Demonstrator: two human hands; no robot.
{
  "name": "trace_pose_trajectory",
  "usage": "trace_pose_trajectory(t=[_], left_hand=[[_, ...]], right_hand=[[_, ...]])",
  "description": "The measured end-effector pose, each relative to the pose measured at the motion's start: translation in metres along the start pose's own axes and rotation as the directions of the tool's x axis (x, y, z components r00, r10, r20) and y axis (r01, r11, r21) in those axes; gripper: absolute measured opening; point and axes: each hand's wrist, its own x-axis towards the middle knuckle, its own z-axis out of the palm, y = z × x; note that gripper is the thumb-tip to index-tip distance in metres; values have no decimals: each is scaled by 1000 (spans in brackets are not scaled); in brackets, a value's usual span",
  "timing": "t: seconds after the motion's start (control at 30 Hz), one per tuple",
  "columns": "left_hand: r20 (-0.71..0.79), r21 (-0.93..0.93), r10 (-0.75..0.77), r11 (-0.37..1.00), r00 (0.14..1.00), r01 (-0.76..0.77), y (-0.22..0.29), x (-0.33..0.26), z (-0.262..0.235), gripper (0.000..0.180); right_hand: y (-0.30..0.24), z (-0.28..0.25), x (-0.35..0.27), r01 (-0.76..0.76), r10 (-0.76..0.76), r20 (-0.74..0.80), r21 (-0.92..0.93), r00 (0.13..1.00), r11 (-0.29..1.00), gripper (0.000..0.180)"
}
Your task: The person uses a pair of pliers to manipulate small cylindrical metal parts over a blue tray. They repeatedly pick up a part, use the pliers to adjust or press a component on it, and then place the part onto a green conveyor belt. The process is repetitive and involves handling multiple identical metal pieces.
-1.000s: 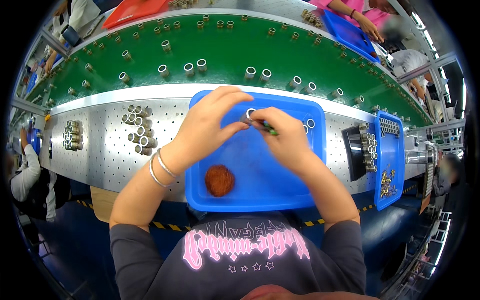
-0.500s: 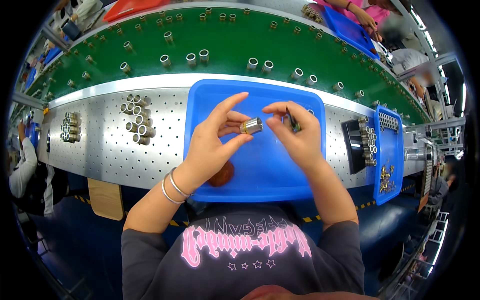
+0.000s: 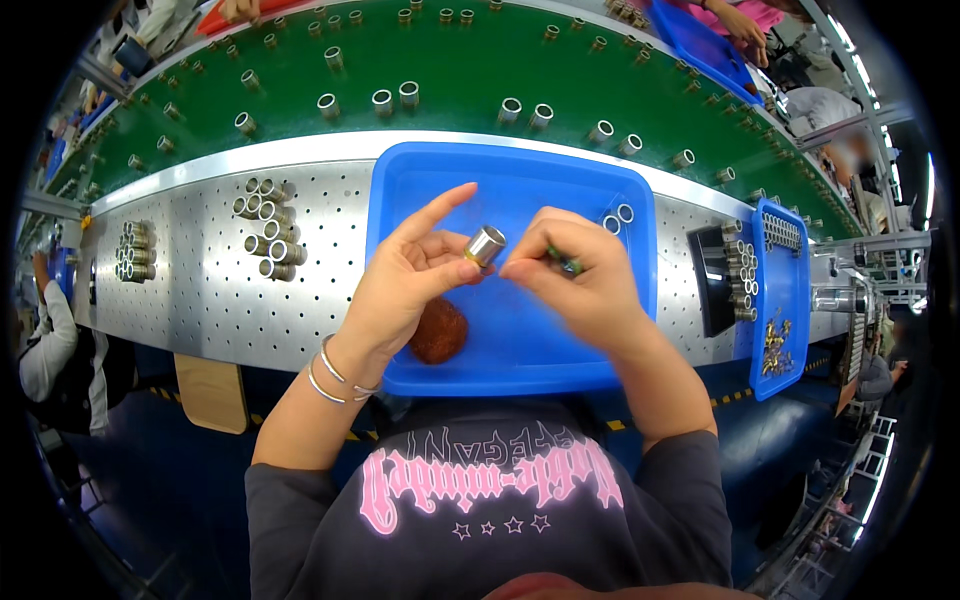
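My left hand (image 3: 400, 285) pinches a short shiny metal sleeve (image 3: 487, 244) with a yellowish band at its lower end. The sleeve's open end points up and to the right. My right hand (image 3: 590, 280) is closed around a small dark green tool (image 3: 565, 262), whose kind I cannot make out. Its thumb and forefinger come together close beside the sleeve's lower end; whether they touch it cannot be told. Both hands are over a blue tray (image 3: 520, 378). A round reddish-brown lump (image 3: 439, 332) lies in the tray by my left wrist, and two metal rings (image 3: 618, 218) lie at its right.
Beyond the tray runs a green conveyor belt (image 3: 450, 55) with scattered metal sleeves. Grouped sleeves (image 3: 268, 228) stand on the perforated metal table (image 3: 330, 230). At right are a black stand (image 3: 712, 283) and another blue tray (image 3: 781, 375) with small brass-coloured parts. Co-workers sit across the belt.
The sleeve has tipped more upright in my left hand. My right hand has come left toward the sleeve, its fingers closing together. The two rings in the tray are now uncovered.
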Motion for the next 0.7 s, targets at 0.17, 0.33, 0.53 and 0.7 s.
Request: trace_pose_trajectory(t=[0.17,0.33,0.53,0.7], left_hand=[[-36,-288,-113,953,993,98,-1,-2,-4,57],[-54,-309,-90,948,994,69,-1,-2,-1,49],[-26,-284,-81,956,996,71,1,-2,4,50],[-40,-234,-70,970,997,58,2,-2,8,50]], right_hand=[[11,-8,-7,-56,58,-2,207,998,977,8],[11,-2,-3,27,-19,-25,331,999,943,7],[14,-6,-11,-88,78,41,434,996,897,6],[13,-14,-11,-12,12,3,24,1000,1000,5]])
